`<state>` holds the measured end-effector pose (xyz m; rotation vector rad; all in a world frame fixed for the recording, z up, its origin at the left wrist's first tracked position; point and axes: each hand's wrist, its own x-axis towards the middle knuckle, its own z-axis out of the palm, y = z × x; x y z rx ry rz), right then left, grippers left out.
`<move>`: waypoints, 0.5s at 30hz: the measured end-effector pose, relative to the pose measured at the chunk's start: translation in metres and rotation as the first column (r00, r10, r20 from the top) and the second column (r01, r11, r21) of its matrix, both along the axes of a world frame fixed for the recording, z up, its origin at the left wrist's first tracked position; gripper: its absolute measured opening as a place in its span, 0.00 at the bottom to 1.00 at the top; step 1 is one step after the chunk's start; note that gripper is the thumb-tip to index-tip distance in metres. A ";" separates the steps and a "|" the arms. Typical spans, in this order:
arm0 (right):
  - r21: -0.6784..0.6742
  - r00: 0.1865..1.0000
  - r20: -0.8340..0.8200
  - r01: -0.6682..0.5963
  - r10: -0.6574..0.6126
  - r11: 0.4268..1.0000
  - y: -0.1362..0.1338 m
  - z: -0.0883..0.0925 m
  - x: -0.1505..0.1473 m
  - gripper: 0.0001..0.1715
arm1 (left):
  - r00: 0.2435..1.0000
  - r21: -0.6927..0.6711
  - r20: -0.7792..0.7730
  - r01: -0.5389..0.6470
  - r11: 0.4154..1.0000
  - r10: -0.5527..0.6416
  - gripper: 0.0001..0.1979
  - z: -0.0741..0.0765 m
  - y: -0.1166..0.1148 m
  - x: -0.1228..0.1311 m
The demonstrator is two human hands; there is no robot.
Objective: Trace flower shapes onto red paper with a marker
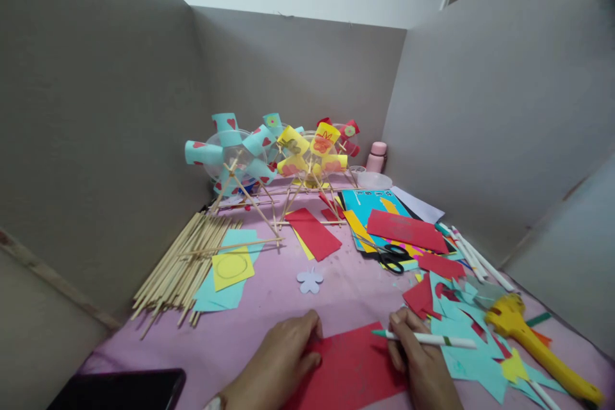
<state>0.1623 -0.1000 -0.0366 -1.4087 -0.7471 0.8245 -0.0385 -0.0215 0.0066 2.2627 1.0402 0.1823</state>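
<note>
A sheet of red paper (353, 368) lies on the table in front of me, with faint line marks on it. My left hand (281, 362) is closed at its left edge, the paper passing between thumb and fingers. Held in my right hand (418, 355) is a white marker (446, 339), its green tip pointing left over the paper. The fingertips of that hand rest by the paper's right edge. Beyond the sheet sits a pale butterfly cutout (310, 280), apart from both hands.
Bamboo sticks (177, 262) lie at left, near a yellow square (233, 268) with a drawn circle. Paper wheels on stick stands (230, 166) fill the back. Scissors (391, 256), paper scraps (471, 346) and a yellow glue gun (538, 346) lie right. A phone (120, 391) is front left.
</note>
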 end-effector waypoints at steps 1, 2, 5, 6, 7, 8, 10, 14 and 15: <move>0.016 0.999 -0.024 0.023 -0.023 1.000 0.000 -0.001 0.002 0.28 | 0.999 -0.013 0.046 -0.007 1.000 0.008 0.08 -0.002 0.002 -0.001; 0.033 0.997 -0.058 0.054 -0.052 0.998 0.001 -0.002 0.004 0.28 | 0.996 -0.024 0.093 -0.015 1.000 0.017 0.07 -0.004 0.003 -0.001; 0.069 0.974 -0.144 0.186 -0.174 0.980 0.004 -0.007 0.014 0.26 | 0.971 -0.058 0.234 -0.035 0.998 0.047 0.08 -0.008 0.009 -0.002; 0.066 0.972 -0.118 0.214 -0.205 0.975 0.006 -0.009 0.017 0.28 | 0.959 -0.071 0.277 -0.041 0.997 0.059 0.07 -0.009 0.012 -0.003; 0.057 0.974 -0.081 0.217 -0.212 0.974 0.007 -0.010 0.021 0.29 | 0.945 -0.085 0.318 -0.048 0.995 0.072 0.07 -0.010 0.015 -0.004; 0.050 0.976 -0.053 0.212 -0.210 0.976 0.009 -0.011 0.024 0.31 | 0.930 -0.099 0.358 -0.054 0.994 0.087 0.06 -0.010 0.017 -0.004; 0.040 0.985 -0.051 0.169 -0.167 0.985 0.011 -0.011 0.026 0.32 | 0.896 -0.124 0.429 -0.068 0.990 0.116 0.04 -0.012 0.022 -0.006; 0.044 0.992 -0.068 0.107 -0.104 0.993 0.012 -0.001 0.014 0.27 | 0.845 -0.160 0.511 -0.089 0.983 0.160 0.07 -0.014 0.031 -0.007; 0.055 0.986 -0.113 0.128 -0.121 0.990 0.012 0.002 0.009 0.26 | 0.838 -0.165 0.520 -0.092 0.982 0.165 0.08 -0.014 0.033 -0.006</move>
